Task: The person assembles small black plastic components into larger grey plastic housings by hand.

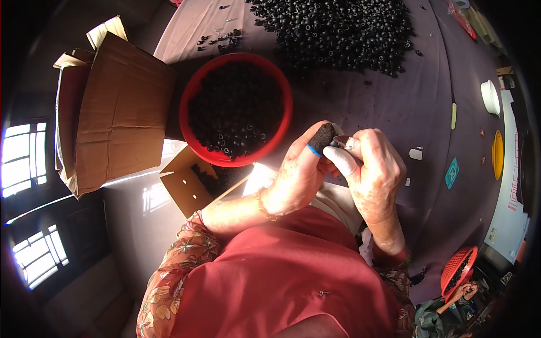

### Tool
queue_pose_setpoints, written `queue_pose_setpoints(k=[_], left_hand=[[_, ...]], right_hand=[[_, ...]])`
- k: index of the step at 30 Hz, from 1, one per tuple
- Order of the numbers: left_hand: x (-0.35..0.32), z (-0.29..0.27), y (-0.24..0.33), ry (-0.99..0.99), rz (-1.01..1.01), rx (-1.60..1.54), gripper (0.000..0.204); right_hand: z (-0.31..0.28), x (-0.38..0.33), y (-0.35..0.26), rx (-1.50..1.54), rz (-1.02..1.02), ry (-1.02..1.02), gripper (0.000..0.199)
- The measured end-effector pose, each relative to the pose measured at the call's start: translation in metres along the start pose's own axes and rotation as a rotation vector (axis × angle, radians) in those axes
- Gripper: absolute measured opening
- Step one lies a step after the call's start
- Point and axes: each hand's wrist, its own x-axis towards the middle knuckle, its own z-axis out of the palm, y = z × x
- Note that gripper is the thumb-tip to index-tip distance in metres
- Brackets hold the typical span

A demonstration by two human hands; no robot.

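My left hand (296, 174) is closed in a pinch on a small black part (333, 144), mostly hidden by the fingers. A dark, worn finger cover with a blue edge (321, 139) sits on one of its digits. My right hand (376, 166) meets it from the right, its thumb in a white finger cover (341, 160). Between its thumb and forefinger is a small metal blade-like tool (341, 139), touching or very near the black part. Beyond my left hand stands a red basin (288, 110) filled with small black rounded parts (234, 110).
A large pile of black parts (344, 36) covers the far table. At left are a tall cardboard box (127, 118) and a small open carton (183, 183). Toward the right lie a blue packet (452, 173), white bowl (490, 97) and red colander (457, 273), with another person's hand (466, 290) nearby.
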Motion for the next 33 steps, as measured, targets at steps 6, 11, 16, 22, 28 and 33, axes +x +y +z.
queue_pose_setpoints(k=[6, 11, 16, 22, 28, 33], left_hand=[[-0.001, 0.003, 0.002, 0.016, -0.014, -0.018, 0.017], [-0.002, 0.003, -0.001, 0.076, -0.076, -0.073, 0.015], [-0.006, 0.001, -0.002, 0.076, -0.079, -0.074, 0.015], [-0.009, 0.006, 0.0, 0.079, -0.121, -0.098, 0.015], [-0.006, 0.0, 0.004, 0.045, -0.221, -0.153, 0.019], [-0.004, -0.004, 0.005, 0.074, -0.279, -0.23, 0.022]], right_hand=[[0.002, 0.0, 0.001, -0.017, 0.006, -0.001, 0.034], [0.003, -0.001, 0.002, -0.023, 0.007, -0.018, 0.032], [0.005, -0.006, 0.005, 0.003, -0.009, -0.044, 0.032], [0.005, -0.009, 0.007, 0.05, -0.042, -0.062, 0.034], [0.002, -0.013, 0.008, 0.217, -0.004, -0.064, 0.038], [0.003, -0.015, 0.001, 0.246, 0.062, -0.04, 0.036]])
